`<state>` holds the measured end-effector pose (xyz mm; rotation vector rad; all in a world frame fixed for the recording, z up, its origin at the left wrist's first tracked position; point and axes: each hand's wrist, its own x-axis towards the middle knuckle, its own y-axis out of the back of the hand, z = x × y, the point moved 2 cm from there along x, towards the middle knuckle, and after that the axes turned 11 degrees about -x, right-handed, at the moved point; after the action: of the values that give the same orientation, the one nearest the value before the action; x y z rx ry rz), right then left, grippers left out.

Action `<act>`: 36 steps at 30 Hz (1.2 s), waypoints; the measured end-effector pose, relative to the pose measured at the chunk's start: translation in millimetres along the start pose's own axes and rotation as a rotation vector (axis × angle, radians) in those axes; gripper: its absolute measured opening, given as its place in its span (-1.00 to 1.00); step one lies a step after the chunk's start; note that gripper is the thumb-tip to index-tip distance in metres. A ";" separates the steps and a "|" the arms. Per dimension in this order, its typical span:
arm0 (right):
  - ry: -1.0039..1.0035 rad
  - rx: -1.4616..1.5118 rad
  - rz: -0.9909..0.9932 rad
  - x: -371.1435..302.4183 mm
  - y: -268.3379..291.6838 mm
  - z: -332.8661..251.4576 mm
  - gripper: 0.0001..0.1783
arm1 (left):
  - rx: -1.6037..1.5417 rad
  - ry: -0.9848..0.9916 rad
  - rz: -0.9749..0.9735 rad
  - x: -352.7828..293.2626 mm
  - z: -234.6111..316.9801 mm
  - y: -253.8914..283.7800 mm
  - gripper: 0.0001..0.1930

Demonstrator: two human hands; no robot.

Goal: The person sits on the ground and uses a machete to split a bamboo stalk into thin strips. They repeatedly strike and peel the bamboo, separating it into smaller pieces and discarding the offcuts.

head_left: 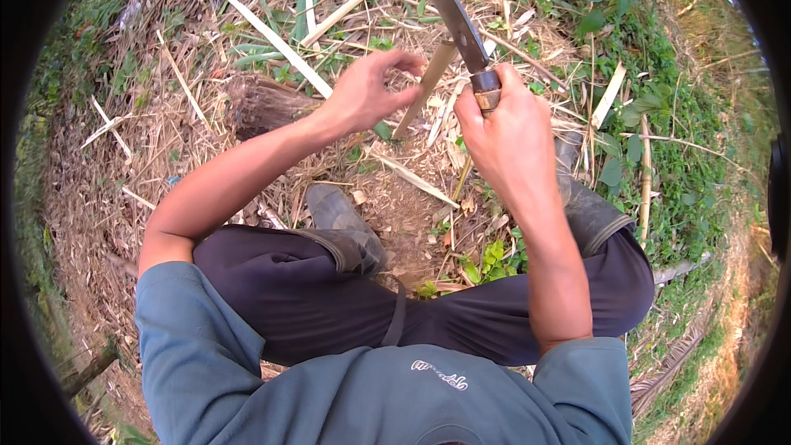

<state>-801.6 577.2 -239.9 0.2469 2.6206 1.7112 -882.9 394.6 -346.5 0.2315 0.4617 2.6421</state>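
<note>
Machete: one, dark blade, its handle gripped in the right hand, fingers wrapped round; blade rising toward 11 o'clock, its far end cut off by the view's edge. Wooden strip: one, slanting at 3 o'clock of the left hand; fingers there loosely parted and curved, contact with the strip cannot be told. Blade close by the strip's upper end.

Around the left hand: log, 9 o'clock; long pale strip, 10 o'clock; left boot, 6 o'clock. Around the right: green leaves, 1 o'clock; right boot, 5 o'clock.
</note>
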 end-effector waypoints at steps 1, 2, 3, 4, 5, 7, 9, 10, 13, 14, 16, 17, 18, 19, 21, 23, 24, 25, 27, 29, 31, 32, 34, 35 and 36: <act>-0.034 0.078 0.017 5.2 -5.2 2.4 -0.69 | 0.071 0.027 0.028 -7.1 -26.9 -6.5 -0.60; -0.045 0.116 -0.006 13.0 -5.9 5.8 -0.71 | 0.146 0.053 0.054 -8.2 -45.3 -7.7 -0.55; -0.068 0.153 -0.046 14.6 -6.1 13.8 -0.73 | 0.104 0.110 -0.012 -12.0 -49.8 -9.6 -0.46; -0.090 0.191 -0.087 14.3 -6.4 18.5 -0.74 | 0.126 0.040 -0.034 -11.6 -51.8 -10.5 -0.49; -0.085 0.235 -0.097 11.8 -4.0 18.6 -0.77 | 0.144 -0.033 -0.054 -5.8 -48.4 -13.7 -0.52; -0.139 0.357 -0.134 -0.1 -8.0 14.3 -0.75 | 0.151 -0.089 -0.124 1.7 -43.2 -19.6 -0.65; -0.127 0.414 -0.141 -8.7 -7.2 4.7 -0.77 | 0.108 -0.019 -0.100 1.2 -39.7 -20.9 -0.73; -0.122 0.431 -0.147 -10.5 -3.5 2.2 -0.78 | 0.087 0.018 -0.087 0.5 -38.2 -20.6 -0.77; -0.128 0.508 -0.116 -11.9 11.6 1.6 -0.80 | 0.122 -0.051 -0.079 9.2 -12.8 -13.9 -0.82; -0.069 0.472 -0.068 -12.6 24.9 0.2 -0.83 | 0.123 -0.135 -0.053 11.6 6.4 -11.2 -0.82; -0.009 0.651 0.047 -16.8 56.1 -22.2 -0.90 | 0.131 -0.294 0.010 13.1 44.0 -4.3 -0.83; 0.004 0.584 0.054 -12.8 63.4 -23.0 -0.88 | 0.167 -0.266 -0.004 14.1 45.1 -3.9 -0.79; 0.017 0.516 0.062 -7.5 66.9 -21.8 -0.86 | 0.203 -0.241 -0.018 15.7 45.6 -3.4 -0.75; -0.034 0.408 -0.006 1.0 51.1 -16.3 -0.83 | 0.239 -0.217 -0.033 16.4 46.2 -3.4 -0.70; -0.048 0.131 -0.163 14.3 9.7 4.8 -0.72 | 0.261 -0.061 -0.041 3.6 -12.0 -13.4 -0.54; -0.081 0.093 -0.219 7.0 -10.4 27.8 -0.67 | 0.267 0.049 -0.080 -4.5 -47.9 -14.8 -0.38; -0.145 0.144 -0.223 -1.5 -8.8 26.7 -0.69 | 0.266 0.099 -0.120 -13.1 -53.9 -15.4 -0.29; -0.147 0.161 -0.222 5.5 -5.6 26.2 -0.69 | 0.287 0.092 -0.128 -3.5 -60.1 -13.0 -0.32; -0.156 0.142 -0.214 5.2 -3.7 27.6 -0.71 | 0.273 0.066 -0.096 -0.6 -56.3 -18.0 -0.50; -0.143 0.159 -0.218 1.3 -6.8 24.0 -0.71 | 0.181 0.017 0.020 -5.6 -46.9 -22.6 -0.65; -0.065 0.139 -0.158 0.7 -13.0 28.5 -0.76 | 0.047 -0.183 0.198 3.7 -20.7 -10.9 -0.77; -0.076 0.175 -0.181 0.9 -14.8 29.1 -0.76 | 0.046 -0.304 0.230 8.3 -3.5 -3.1 -0.77; -0.093 0.244 -0.230 4.1 -18.5 30.2 -0.75 | 0.043 -0.544 0.298 17.3 34.2 11.2 -0.75; -0.077 0.214 -0.226 6.8 -22.7 35.7 -0.77 | 0.058 -0.578 0.283 21.9 48.0 12.3 -0.76; -0.078 0.230 -0.248 7.9 -25.6 36.2 -0.78 | 0.076 -0.610 0.270 24.4 60.2 13.2 -0.77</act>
<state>-809.6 601.1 -277.3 -0.0125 2.6565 1.3015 -895.7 411.5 -283.6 1.1500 0.3367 2.6189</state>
